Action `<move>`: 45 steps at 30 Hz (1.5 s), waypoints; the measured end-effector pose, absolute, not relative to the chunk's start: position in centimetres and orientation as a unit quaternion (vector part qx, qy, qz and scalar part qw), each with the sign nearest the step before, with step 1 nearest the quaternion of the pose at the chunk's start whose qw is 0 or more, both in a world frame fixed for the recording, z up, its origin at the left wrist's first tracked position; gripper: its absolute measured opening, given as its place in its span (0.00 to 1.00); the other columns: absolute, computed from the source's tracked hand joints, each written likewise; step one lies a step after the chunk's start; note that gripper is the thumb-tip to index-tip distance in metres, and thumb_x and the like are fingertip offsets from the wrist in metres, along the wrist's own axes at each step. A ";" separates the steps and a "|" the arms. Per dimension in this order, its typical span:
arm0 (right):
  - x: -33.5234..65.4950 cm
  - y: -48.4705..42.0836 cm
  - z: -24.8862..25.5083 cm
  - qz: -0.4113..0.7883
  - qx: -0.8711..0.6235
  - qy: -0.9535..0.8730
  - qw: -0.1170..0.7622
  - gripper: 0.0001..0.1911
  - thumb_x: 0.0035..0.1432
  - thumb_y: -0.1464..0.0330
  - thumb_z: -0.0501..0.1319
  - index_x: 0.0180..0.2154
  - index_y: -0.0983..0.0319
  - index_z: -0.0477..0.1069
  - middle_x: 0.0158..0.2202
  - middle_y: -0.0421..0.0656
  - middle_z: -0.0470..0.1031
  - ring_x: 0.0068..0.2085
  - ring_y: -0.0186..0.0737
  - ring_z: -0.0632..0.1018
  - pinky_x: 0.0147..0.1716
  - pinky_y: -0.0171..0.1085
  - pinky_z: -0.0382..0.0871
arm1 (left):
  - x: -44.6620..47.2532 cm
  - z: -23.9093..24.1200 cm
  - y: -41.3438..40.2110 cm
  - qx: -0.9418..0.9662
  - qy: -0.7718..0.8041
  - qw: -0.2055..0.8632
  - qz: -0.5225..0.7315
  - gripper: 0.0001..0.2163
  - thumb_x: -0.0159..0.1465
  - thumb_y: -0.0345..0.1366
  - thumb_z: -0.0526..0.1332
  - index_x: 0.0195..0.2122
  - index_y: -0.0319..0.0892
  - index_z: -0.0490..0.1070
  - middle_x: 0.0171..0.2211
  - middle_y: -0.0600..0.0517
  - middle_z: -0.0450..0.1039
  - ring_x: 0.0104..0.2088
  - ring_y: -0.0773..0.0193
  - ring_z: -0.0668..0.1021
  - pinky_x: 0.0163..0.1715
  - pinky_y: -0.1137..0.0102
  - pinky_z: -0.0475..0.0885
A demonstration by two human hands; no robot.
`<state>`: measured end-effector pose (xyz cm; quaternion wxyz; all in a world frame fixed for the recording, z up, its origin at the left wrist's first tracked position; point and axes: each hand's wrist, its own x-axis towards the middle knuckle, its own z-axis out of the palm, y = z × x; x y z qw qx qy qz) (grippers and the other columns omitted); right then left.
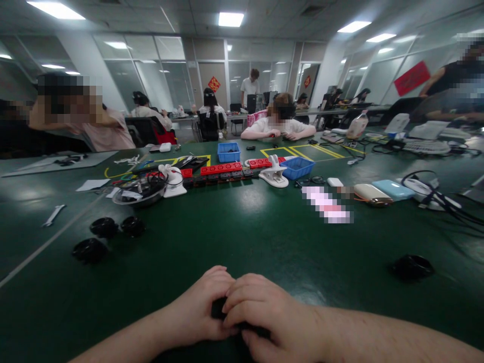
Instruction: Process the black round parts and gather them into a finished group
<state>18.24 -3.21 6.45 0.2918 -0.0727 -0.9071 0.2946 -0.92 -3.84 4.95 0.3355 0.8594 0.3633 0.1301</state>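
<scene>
At the near edge of the green table, my left hand [202,307] and my right hand [266,312] are closed together around a small black part [218,308]. My fingers cover most of it, so its shape cannot be made out. The right hand lies partly over the left fingertips. To the left sit three glossy black ring-shaped parts [89,250], grouped close together. Another black ring-shaped part [412,267] rests alone on the right side.
A metal bowl of cables [138,202], a wrench [54,215], white clip bases [274,174], a red-and-black strip of blocks [221,169] and blue bins [298,169] lie farther back. Chargers and cables [434,194] are at right. Several people sit around.
</scene>
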 end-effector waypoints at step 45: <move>18.3 -3.5 6.1 0.305 -0.194 -0.874 0.325 0.20 0.51 0.64 0.56 0.46 0.63 0.62 0.42 0.48 0.68 0.43 0.43 0.68 0.44 0.44 0.62 | 0.7 3.9 -5.3 0.834 0.441 0.261 0.204 0.22 0.46 0.39 0.67 0.41 0.42 0.63 0.39 0.48 0.68 0.42 0.51 0.70 0.50 0.53 0.58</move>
